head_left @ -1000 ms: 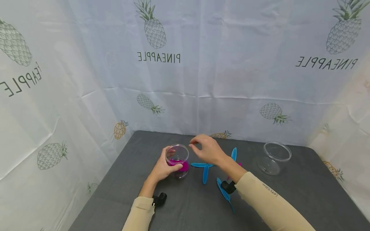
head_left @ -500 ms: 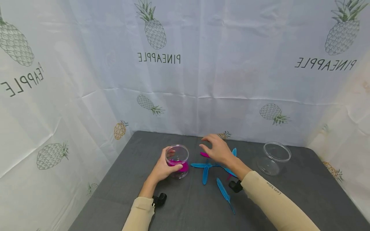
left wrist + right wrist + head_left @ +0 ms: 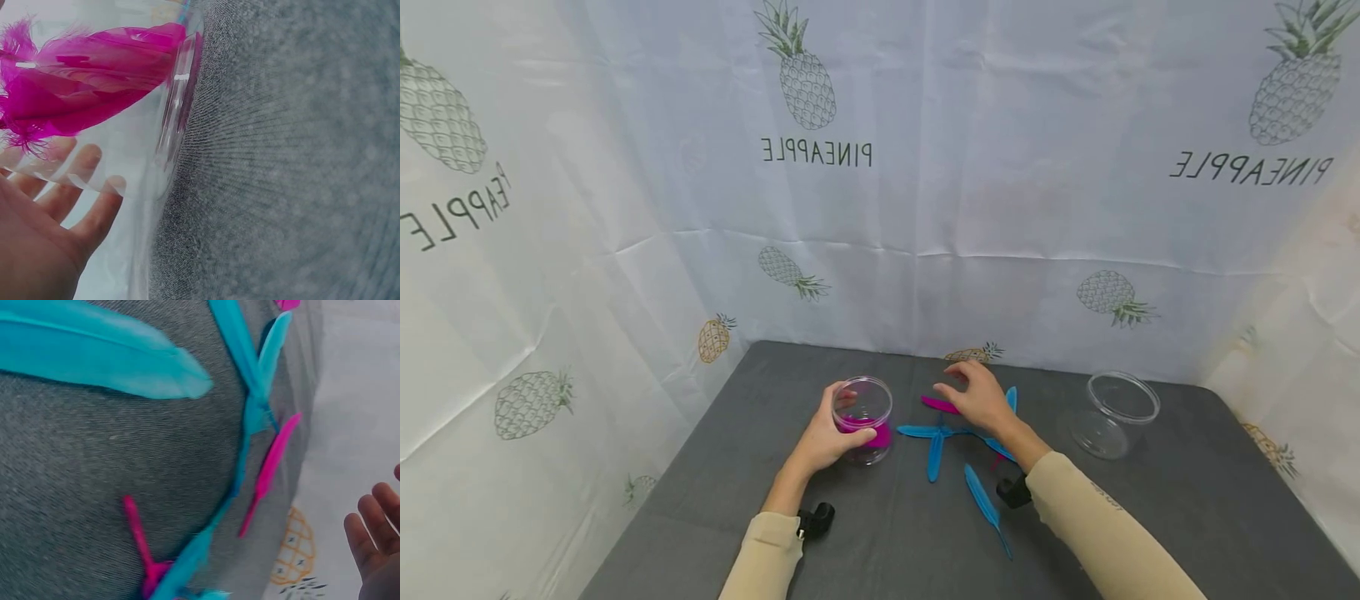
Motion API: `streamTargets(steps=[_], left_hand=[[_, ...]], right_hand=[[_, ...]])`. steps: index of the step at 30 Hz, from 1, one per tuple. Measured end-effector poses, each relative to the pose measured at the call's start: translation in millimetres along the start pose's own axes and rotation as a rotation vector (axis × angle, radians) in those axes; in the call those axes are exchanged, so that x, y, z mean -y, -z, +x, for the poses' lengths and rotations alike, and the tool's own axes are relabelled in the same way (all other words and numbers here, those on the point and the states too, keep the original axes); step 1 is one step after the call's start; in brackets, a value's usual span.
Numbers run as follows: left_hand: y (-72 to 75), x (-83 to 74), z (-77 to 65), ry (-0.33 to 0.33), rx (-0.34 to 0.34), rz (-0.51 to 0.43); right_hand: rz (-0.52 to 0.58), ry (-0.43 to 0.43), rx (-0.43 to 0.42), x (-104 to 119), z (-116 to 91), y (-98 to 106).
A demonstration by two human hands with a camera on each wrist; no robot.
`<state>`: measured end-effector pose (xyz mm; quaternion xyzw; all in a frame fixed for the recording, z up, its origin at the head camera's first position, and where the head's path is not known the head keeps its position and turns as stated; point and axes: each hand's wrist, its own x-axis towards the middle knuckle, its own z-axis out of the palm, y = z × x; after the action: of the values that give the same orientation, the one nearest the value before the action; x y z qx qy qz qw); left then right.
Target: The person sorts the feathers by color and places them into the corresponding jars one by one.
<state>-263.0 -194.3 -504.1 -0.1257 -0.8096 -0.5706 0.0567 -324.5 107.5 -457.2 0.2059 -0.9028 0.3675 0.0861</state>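
Note:
My left hand (image 3: 818,440) holds a clear plastic jar (image 3: 863,455) round its side, thumb across the front. Inside it lie magenta feathers (image 3: 94,78), fluffy at one end in the left wrist view. Over the loose feathers is my right hand (image 3: 982,400), thumb and fingers apart with nothing between them. Just left of its fingertips a magenta feather (image 3: 938,405) lies on the cloth. Several blue feathers (image 3: 935,457) cross below it, partly hidden by the right forearm. Another magenta feather (image 3: 150,569) shows under a blue one in the right wrist view.
A second clear jar (image 3: 1099,433) stands at the right back of the dark grey table (image 3: 1195,517). One separate blue feather (image 3: 982,498) lies nearer the front, left of the right wrist. A white pineapple-print curtain (image 3: 970,200) hangs behind and at both sides.
My right hand has moved right, away from the held jar's rim, and then lower over the feathers, uncovering the magenta feather at the back. The left hand and its jar have stayed put.

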Motion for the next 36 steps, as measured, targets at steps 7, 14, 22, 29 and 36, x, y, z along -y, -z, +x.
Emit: streamTargets(steps=[7, 14, 22, 29, 36], left_hand=[[0.4, 0.3, -0.3, -0.023, -0.005, 0.001], [0.8, -1.0, -0.4, -0.035, -0.004, 0.004], [0.2, -1.5, -1.7, -0.017, -0.006, 0.013], [0.3, -2.3, -1.9, -0.026, 0.001, 0.007], [0.3, -1.3, -1.9, 0.002, -0.003, 0.009]], right_hand=[[0.05, -0.136, 0.02, -18, 0, -8], [0.044, -0.238, 0.028, -34, -1, -15], [-0.062, -0.284, 0.073, -43, -7, -17], [-0.131, -0.311, 0.098, -47, -7, -18], [-0.147, -0.332, 0.107, -50, -8, -22]])
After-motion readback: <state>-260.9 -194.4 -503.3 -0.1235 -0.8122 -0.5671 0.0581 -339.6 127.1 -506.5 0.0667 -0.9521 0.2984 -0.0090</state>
